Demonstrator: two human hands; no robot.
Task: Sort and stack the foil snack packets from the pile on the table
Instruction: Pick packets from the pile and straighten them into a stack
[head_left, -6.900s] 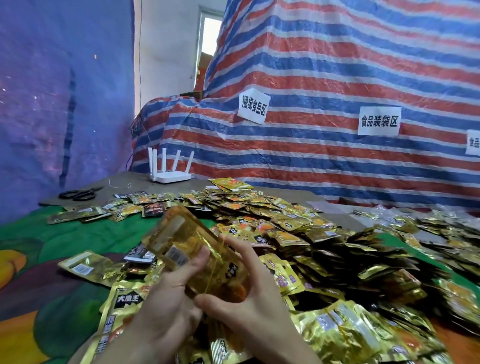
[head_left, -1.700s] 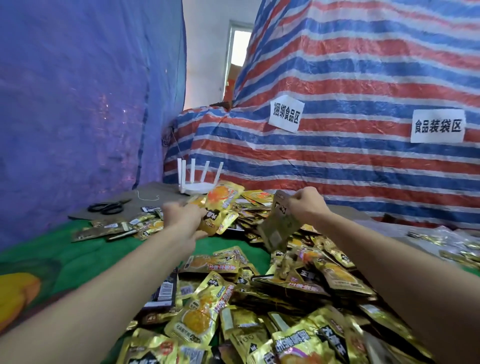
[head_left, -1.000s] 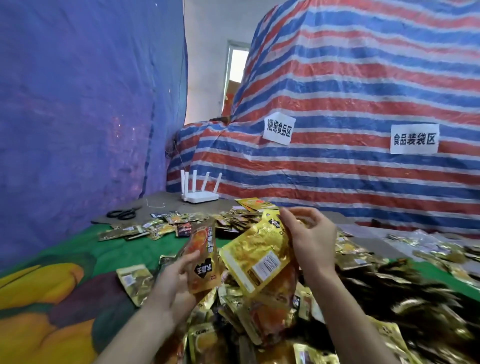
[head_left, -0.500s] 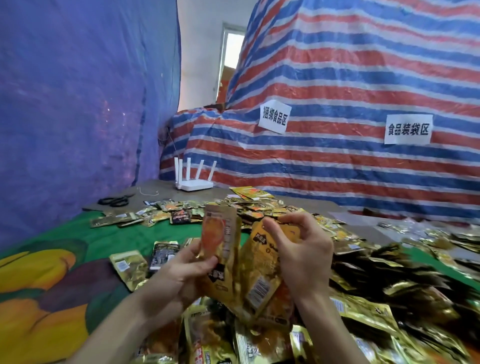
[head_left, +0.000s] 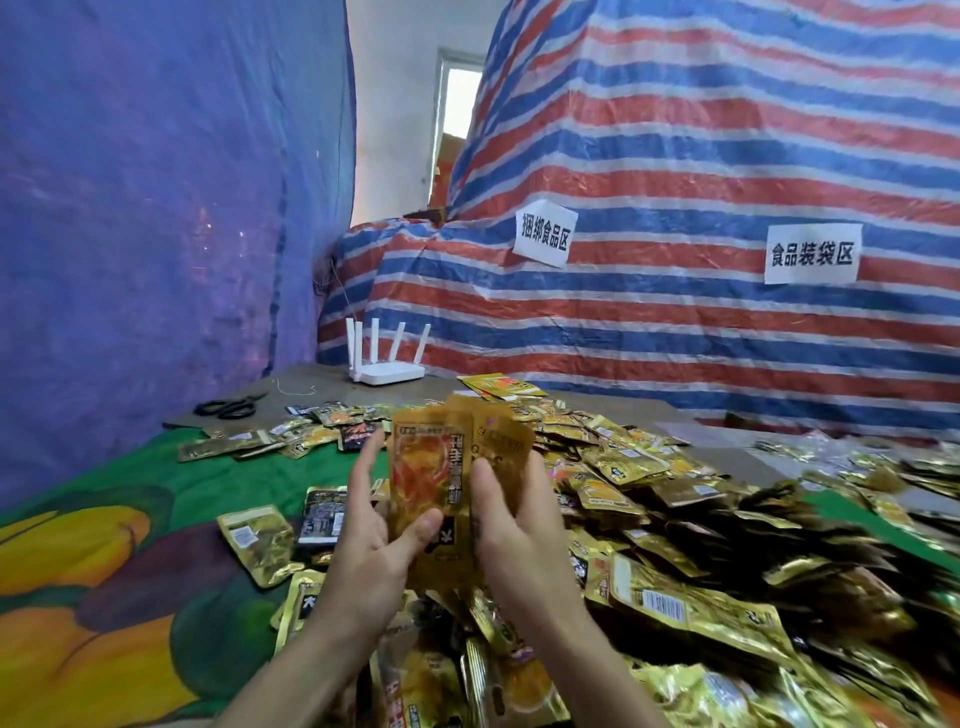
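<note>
I have brought the two packets (head_left: 434, 467) together, upright over the pile (head_left: 675, 519). My left hand (head_left: 371, 540) pinches them and my right hand (head_left: 511, 535) grips alongside, so they look ready for stacking.

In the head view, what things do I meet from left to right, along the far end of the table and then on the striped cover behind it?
scissors → white router → left paper sign → right paper sign

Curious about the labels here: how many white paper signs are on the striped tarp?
2. One sign hangs mid-picture on the striped tarp; the other sign is further right. More may lie off-frame.
</note>
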